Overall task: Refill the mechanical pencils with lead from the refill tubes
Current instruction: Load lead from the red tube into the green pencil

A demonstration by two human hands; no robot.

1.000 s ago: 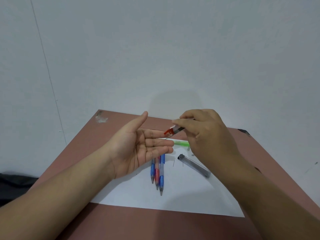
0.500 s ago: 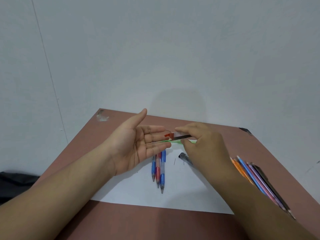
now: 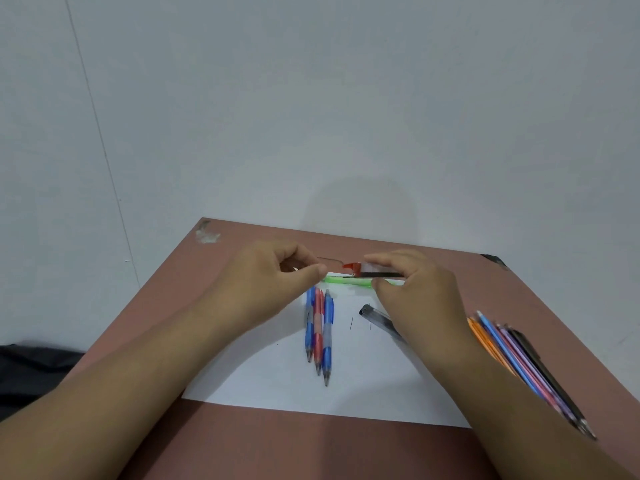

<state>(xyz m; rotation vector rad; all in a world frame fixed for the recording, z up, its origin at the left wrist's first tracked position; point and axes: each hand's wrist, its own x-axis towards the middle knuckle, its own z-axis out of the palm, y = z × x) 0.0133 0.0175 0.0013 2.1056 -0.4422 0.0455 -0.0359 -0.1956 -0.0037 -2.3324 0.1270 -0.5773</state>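
Now my left hand [image 3: 273,282], flat-palmed a second ago, curls and pinches beside the red-capped refill tube [image 3: 367,271] my right hand [image 3: 415,289] grips at twelve o'clock; lead is likely changing hands.

Open paper between the forearms
Three pens [image 3: 318,336] lie mid-sheet; a lead tube [image 3: 379,319] and colored pencils [image 3: 526,365] crowd the right.

Red-capped lead tube [image 3: 372,271] held level above the paper; three blue-and-red mechanical pencils [image 3: 318,336] lie side by side.
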